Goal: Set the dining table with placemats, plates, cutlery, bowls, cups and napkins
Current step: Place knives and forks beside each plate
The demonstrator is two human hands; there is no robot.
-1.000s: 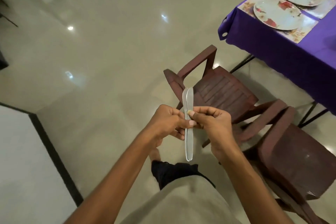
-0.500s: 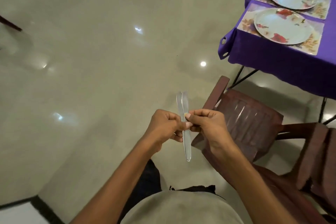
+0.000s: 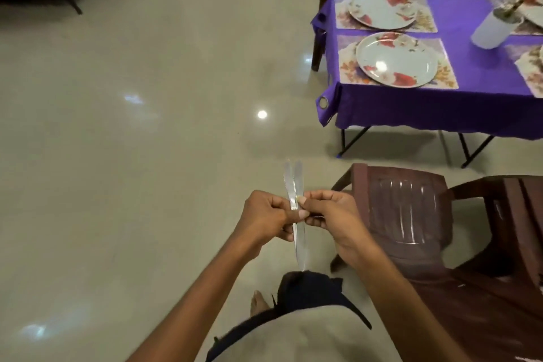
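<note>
Cutlery: two thin silvery knives (image 3: 296, 214) stood nearly upright between both hands, their upper ends splayed slightly apart, out in front of the body over the floor.
Left hand: the left hand (image 3: 266, 216) had its fingers curled around the middle of the knives, thumb pressing on them.
Right hand: the right hand (image 3: 329, 214) pinched the same stretch from the other side, fingertips meeting the left thumb.
Location: the knives were well apart from the table (image 3: 426, 109), which lay ahead and to the right under a purple cloth.
Table so far: two floral plates, the near plate (image 3: 396, 60) and the far plate (image 3: 382, 9), each sat on a placemat (image 3: 346, 67); no cutlery showed beside them yet.
Handling: the knives looked light, stiff and smooth, so likely to slide against each other; a hold at mid-length, as here, seemed best for separating one.
Risk: judged small, though a slipped knife would fall to the hard floor.
Also seen: a brown chair (image 3: 402, 209) just right of the hands, and a white vase (image 3: 493, 29) on the cloth.
</note>
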